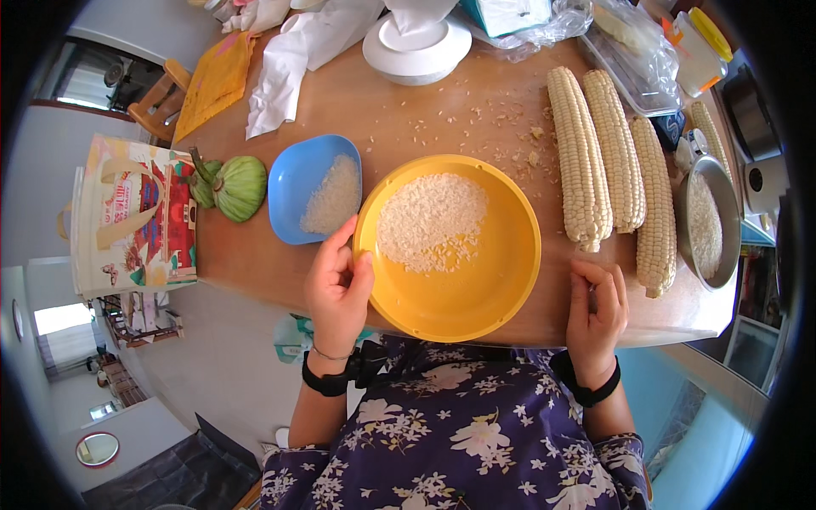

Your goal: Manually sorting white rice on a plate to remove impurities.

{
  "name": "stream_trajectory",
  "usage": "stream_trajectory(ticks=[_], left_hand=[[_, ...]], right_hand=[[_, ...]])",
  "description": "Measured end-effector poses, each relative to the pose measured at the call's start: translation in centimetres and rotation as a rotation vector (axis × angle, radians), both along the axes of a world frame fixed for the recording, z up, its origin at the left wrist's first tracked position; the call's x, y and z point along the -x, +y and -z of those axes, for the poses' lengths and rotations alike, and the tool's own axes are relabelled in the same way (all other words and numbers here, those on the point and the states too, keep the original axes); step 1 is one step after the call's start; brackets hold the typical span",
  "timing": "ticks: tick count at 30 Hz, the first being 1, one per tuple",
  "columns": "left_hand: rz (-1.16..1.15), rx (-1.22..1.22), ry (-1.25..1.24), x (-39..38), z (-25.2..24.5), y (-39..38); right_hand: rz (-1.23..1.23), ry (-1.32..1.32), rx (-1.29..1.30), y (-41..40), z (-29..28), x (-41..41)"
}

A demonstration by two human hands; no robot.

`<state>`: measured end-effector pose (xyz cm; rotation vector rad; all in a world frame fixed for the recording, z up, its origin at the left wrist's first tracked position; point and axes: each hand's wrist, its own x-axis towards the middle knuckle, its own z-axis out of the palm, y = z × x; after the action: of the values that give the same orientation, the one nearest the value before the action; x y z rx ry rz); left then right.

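My left hand grips the left rim of a round yellow plastic bowl, thumb on the rim. White rice grains lie heaped over the bowl's upper left, and its lower right floor is bare. My right hand rests by the table's front edge, right of the bowl, fingers curled. Whether a small grain sits between its fingertips cannot be made out. Just beyond it is the tip of a pale corn cob. A blue plastic tray holding more rice stands left of the bowl.
More corn cobs and a steel bowl of rice stand at the right. Loose grains are scattered over the wooden table. Green squashes and a shopping bag are left; a white lidded dish stands behind.
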<state>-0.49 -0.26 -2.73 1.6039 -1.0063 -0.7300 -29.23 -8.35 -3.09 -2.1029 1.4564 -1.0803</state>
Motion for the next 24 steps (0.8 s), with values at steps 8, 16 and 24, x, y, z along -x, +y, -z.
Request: stream_trajectory(ticks=[8,16,24], left_hand=[[0.019,-0.001,-0.03,-0.23,0.14,0.39],[-0.044,0.173,-0.092,0.42,0.31,0.08],[-0.047,0.178,-0.116,0.28,0.45,0.24]], right_hand=[[0.006,-0.026,-0.101,0.56,-0.38,0.24],[-0.037,-0.039,-0.105,0.39,-0.18,0.82],[-0.057,-0.042,-0.098,0.29,-0.2,0.76]])
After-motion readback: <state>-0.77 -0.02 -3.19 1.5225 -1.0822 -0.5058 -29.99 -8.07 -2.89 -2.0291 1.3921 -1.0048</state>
